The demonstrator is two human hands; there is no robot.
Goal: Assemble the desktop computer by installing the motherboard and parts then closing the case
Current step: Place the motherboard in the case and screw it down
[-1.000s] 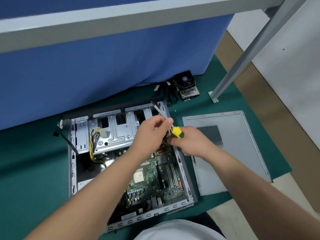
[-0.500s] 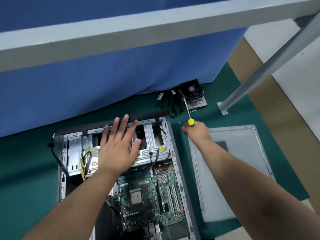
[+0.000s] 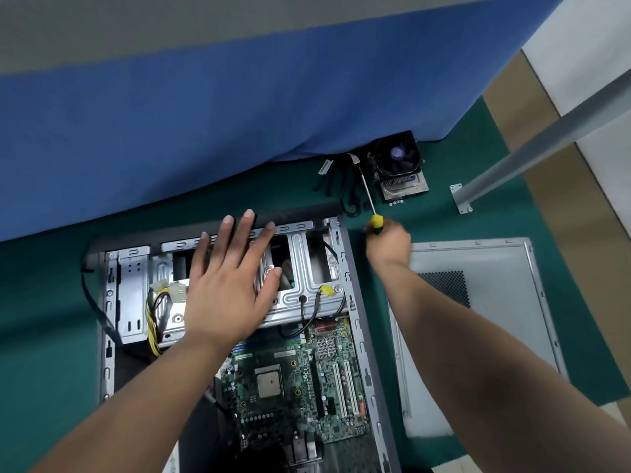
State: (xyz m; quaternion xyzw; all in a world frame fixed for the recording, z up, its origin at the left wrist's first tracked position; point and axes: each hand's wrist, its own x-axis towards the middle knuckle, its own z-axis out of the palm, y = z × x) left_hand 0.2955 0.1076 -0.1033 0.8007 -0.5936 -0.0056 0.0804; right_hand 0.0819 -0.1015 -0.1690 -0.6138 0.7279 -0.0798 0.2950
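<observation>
The open computer case [image 3: 362,322] lies flat on the green mat, with the green motherboard [image 3: 307,380] inside its lower half. My left hand [image 3: 228,285] rests flat with spread fingers on the silver drive cage [image 3: 304,271] at the case's far end. To the right of the case's far corner, my right hand [image 3: 389,244] grips a screwdriver [image 3: 368,196] with a yellow handle, its shaft pointing away toward the CPU cooler [image 3: 399,165]. The grey side panel [image 3: 491,322] lies to the right of the case, under my right forearm.
A blue cloth [image 3: 239,114] hangs down just behind the case. Black cables [image 3: 345,186] lie beside the cooler, with small screws [image 3: 396,201] in front of it. A grey metal leg [image 3: 532,151] with a foot plate slants at the right. Yellow power wires [image 3: 153,319] sit inside the case's left side.
Both hands were together over the case on the screwdriver. My left hand has moved to lie flat on the drive cage. My right hand has carried the screwdriver out past the case's far right corner.
</observation>
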